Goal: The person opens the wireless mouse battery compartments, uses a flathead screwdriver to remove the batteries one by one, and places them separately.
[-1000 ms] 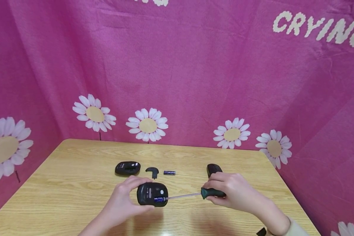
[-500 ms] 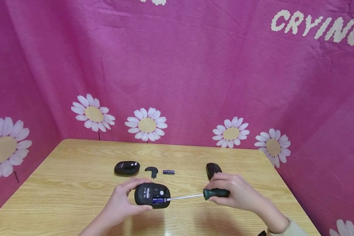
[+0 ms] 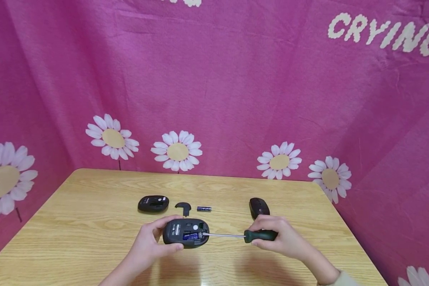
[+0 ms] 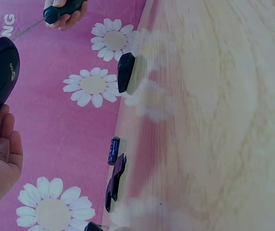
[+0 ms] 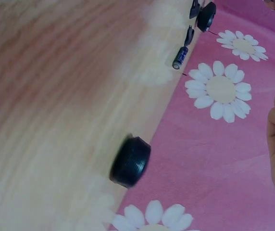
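Observation:
My left hand (image 3: 148,240) grips a black computer mouse (image 3: 175,237) by its left end, underside up, held above the table. A blue battery (image 3: 191,236) sits in the mouse's uncovered compartment, one end slightly raised at a slant. In my right hand (image 3: 280,236) is a screwdriver (image 3: 259,236) with a dark green handle. Its metal shaft points left, and the tip meets the battery's right end inside the compartment. The left wrist view shows the mouse's smooth top shell (image 4: 0,79) from below, with the fingers curled against it.
On the wooden table (image 3: 103,206) behind the hands lie a second upturned mouse (image 3: 153,203), a black battery cover (image 3: 184,208) and a loose blue battery (image 3: 204,209). Another mouse (image 3: 259,207) rests top up beyond my right hand. A pink flowered curtain (image 3: 214,79) surrounds the table.
The mouse has tipped so its underside faces up more. The battery's right end has lifted into a slant, and the screwdriver has levelled out with its tip moved up.

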The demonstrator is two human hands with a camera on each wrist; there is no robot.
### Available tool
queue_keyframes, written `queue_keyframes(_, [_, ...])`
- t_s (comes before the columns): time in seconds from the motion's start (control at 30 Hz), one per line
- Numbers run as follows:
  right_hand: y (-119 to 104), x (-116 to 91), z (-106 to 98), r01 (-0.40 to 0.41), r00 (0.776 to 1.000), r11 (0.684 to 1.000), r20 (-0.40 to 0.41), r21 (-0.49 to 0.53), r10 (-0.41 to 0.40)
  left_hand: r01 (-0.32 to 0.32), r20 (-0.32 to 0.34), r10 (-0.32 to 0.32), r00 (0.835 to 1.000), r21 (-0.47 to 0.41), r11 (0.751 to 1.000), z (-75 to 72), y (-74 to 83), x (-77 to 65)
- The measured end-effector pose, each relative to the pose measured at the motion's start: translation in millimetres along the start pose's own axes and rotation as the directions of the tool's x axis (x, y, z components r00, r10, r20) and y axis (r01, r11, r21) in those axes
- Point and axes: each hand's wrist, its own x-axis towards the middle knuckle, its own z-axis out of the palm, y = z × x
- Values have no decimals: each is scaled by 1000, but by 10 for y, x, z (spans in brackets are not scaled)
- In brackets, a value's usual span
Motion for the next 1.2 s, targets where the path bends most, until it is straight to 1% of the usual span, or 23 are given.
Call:
queue_keyframes(0.07, [-56, 19, 19, -20, 1000, 999, -13, 39, 21, -15, -13, 15, 1000, -17, 1000, 10, -9, -1])
queue_keyframes(0.13, [-54, 15, 49, -22, 999, 998, -28, 59, 24, -44, -21, 43, 999, -37, 998, 20, -14, -4])
queue_keyframes(0.2, [-9, -12, 93, -24, 999, 997, -44, 79, 27, -49, -33, 47, 998, -64, 997, 32, -12, -7])
queue_keyframes(0.27, [89, -61, 144, -18, 998, 996, -63, 82, 23, -45, -48, 41, 998, -82, 996, 46, -8, -8])
queue_keyframes(0.3, [142, -88, 170, -16, 997, 997, -73, 79, 22, -37, -57, 32, 998, -89, 995, 55, -4, -9])
queue_keyframes(0.47, [337, -184, 275, -23, 994, 996, -100, 90, 32, 54, -94, -68, 993, -144, 988, 87, 5, -3])
queue_keyframes(0.57, [364, -192, 315, -34, 994, 993, -102, 115, 45, 102, -109, -121, 987, -170, 980, 96, -3, 2])
queue_keyframes(0.73, [342, -181, 342, -78, 990, 990, -110, 115, 90, 143, -126, -167, 978, -175, 974, 96, -16, 6])
queue_keyframes(0.83, [324, -171, 332, -78, 988, 993, -124, 84, 88, 142, -123, -165, 979, -179, 974, 91, -15, 2])
queue_keyframes(0.93, [309, -159, 312, -85, 988, 995, -128, 52, 91, 122, -118, -143, 983, -168, 978, 87, -17, -5])
queue_keyframes(1.07, [287, -147, 283, -115, 986, 993, -115, 33, 118, 107, -117, -124, 985, -144, 984, 71, -21, 0])
queue_keyframes(1.17, [271, -144, 264, -138, 984, 990, -109, 36, 142, 119, -114, -135, 984, -138, 983, 51, -15, 4])
queue_keyframes(1.2, [271, -142, 259, -131, 985, 991, -112, 37, 134, 124, -113, -140, 984, -136, 983, 45, -12, 3])
